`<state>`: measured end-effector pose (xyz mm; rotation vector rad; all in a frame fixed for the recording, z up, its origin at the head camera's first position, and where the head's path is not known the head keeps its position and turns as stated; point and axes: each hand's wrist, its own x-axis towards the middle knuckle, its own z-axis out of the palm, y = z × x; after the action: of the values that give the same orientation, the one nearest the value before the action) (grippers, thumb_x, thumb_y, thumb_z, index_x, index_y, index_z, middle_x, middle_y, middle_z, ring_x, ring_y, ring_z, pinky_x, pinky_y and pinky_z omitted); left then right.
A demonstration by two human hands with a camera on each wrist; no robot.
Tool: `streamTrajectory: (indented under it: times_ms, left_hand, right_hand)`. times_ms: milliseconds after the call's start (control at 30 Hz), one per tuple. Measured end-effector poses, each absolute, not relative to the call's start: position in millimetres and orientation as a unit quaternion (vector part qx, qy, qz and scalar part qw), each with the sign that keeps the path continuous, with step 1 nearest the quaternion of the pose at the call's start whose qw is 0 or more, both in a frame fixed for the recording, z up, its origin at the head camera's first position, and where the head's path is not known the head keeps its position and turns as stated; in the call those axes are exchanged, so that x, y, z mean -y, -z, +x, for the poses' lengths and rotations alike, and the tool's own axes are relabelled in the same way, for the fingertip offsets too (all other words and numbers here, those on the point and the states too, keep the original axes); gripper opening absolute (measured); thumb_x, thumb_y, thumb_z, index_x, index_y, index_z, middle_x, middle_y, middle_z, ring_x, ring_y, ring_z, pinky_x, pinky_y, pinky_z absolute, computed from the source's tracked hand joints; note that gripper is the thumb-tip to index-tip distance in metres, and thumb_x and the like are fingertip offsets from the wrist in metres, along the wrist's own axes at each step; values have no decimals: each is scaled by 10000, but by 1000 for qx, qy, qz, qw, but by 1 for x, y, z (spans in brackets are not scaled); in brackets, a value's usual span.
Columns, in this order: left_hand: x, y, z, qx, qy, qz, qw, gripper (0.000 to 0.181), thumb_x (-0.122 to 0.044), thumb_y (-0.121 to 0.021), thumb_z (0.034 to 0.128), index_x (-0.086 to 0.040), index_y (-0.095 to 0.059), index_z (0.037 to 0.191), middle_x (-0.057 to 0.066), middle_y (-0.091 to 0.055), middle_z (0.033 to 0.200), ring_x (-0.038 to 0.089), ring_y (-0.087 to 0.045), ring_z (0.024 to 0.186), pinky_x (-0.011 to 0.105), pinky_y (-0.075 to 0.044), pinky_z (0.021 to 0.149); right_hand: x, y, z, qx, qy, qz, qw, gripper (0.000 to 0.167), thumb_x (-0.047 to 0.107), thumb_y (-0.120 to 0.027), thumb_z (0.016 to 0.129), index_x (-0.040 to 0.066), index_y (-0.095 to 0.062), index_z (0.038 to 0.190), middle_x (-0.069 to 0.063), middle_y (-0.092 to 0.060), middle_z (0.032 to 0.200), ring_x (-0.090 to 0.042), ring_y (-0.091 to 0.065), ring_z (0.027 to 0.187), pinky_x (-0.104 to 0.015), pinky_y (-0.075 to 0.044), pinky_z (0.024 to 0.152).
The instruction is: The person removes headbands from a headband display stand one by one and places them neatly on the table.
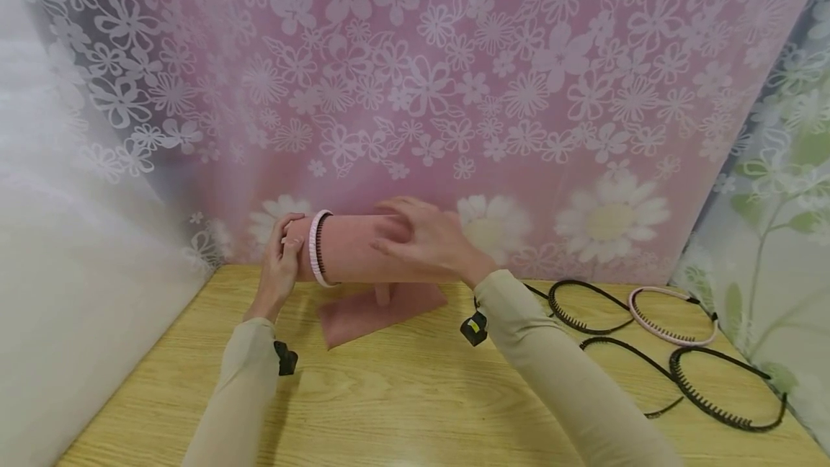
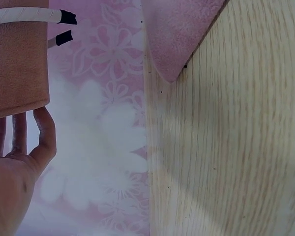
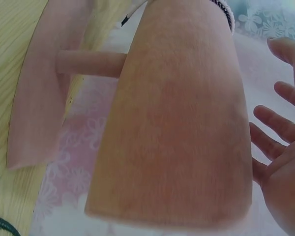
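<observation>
A pink velvety headband display stand [image 1: 357, 249] has a horizontal roll on a short post above a flat base [image 1: 389, 312]. Around the roll's left part sits a white-and-pink toothed headband [image 1: 315, 247], its dark tips [image 2: 66, 17] showing in the left wrist view. My left hand [image 1: 283, 254] grips the roll's left end, with the thumb in front and the fingers over the top. Over the right half of the roll is my right hand [image 1: 431, 236], its fingers spread and nothing held. In the right wrist view that hand [image 3: 285, 152] is beside the roll.
On the wooden table [image 1: 415, 395] to the right lie several headbands: a pale pink one [image 1: 674, 341] at the back, and black toothed ones [image 1: 720, 413] around it. A floral pink backdrop [image 1: 454, 92] stands behind the stand. White panels [image 1: 78, 236] close the sides.
</observation>
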<state>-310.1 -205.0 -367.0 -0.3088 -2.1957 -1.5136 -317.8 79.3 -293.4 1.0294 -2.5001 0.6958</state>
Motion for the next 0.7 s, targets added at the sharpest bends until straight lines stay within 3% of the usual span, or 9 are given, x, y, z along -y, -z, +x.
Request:
streamTrajectory:
  times_ms: [233,433,700]
  left_hand:
    - [205,367,-312,788,558,-120,231,443,-249,-424,1069,-119,-480,1488,175,-573,1389,38,-592,991,202,-470,851]
    - [206,368,-312,782,562,-123,239,441,-253,-430,1067,-102,-491,1476,179,-578,1376,38,-587,977,203,-469,845]
    - [208,376,-320,778,564,-127,247,442,-247,-437,1069,-94,-490,1480,170,-595,1348,25,-598,939,178,-481,805]
  right_hand:
    - [-64,296,-322,890,-258,355,126,599,553,-646,940,264,-543,1454,39,-555,1487,-213,-457,1432,-428,-353,1197]
    - [-51,298,-327,889,-231,375,128,629,522,-647,941,191,-543,1466,3,-567,1481,-191,-473,1424,-377,-358,1199]
    - [-38,296,-326,903,-155,382,118,744,622,-603,933,242,-437,1551,10,-520,1542,-210,-454,1444,-463,-360,1190]
